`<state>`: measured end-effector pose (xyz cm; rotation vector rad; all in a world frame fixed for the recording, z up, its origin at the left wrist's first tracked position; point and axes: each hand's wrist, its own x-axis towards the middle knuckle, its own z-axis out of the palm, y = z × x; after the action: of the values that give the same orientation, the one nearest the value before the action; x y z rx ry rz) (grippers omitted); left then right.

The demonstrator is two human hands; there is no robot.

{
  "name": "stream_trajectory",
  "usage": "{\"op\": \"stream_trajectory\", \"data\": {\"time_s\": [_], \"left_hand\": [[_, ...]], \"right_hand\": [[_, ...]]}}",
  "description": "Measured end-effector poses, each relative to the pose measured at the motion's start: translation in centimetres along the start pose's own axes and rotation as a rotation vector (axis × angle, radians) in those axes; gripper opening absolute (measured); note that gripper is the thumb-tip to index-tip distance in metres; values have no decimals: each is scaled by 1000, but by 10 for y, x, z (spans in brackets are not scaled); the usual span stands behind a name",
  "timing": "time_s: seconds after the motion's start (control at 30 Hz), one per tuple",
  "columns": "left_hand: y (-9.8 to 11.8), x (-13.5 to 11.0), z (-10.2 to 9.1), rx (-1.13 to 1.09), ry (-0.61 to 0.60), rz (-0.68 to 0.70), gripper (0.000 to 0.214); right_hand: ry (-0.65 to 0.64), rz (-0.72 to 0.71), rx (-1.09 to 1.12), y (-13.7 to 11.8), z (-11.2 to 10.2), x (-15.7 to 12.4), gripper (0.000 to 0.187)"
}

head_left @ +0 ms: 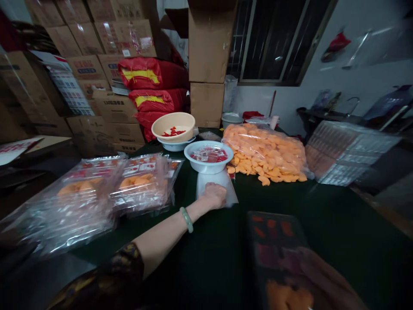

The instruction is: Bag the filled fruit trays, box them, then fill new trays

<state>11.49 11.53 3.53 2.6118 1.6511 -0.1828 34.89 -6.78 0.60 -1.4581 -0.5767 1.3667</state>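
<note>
Left hand [213, 194] lies unclenched on one white bag [215, 183] under one white bowl [208, 156]; blurred right hand [318, 275], fingers unclear

Brown cardboard boxes [122, 38] are piled up high in front of me. Red sacks [151, 73] lean on them, near a dark window [267, 43].

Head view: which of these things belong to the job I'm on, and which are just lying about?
Likely in use: left hand on clear bag; white bowl of red packets; tan bowl; bag of orange pieces; filled packs.

Likely just lying about: cartons; red sacks; stacked clear trays.
</note>
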Motion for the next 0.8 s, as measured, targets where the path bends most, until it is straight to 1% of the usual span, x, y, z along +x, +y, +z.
{"op": "stream_trajectory", "data": {"time_s": [0.1,0.17,0.33,0.47,0.5,0.63,0.8], "left_hand": [[-5,-9,15,11,-23,-18,27],[-8,-12,21,-6,-18,11,25],[-20,-12,22,-121,13,95,13],[-31,-6,24,-252,74,75,5],[-34,-3,25,-288,99,55,5],[-46,15,35,-463,202,-41,20],[-59,31,49,-698,261,-101,32]], "right_hand": [[-127,136,101,14,9,17,58],[-166,150,151,20,10,25,59],[-137,148,190,20,5,28,58],[-123,104,145,17,8,22,56],[-130,99,130,17,9,21,54],[-160,89,91,15,17,18,50],[-135,105,46,11,21,18,53]]}}
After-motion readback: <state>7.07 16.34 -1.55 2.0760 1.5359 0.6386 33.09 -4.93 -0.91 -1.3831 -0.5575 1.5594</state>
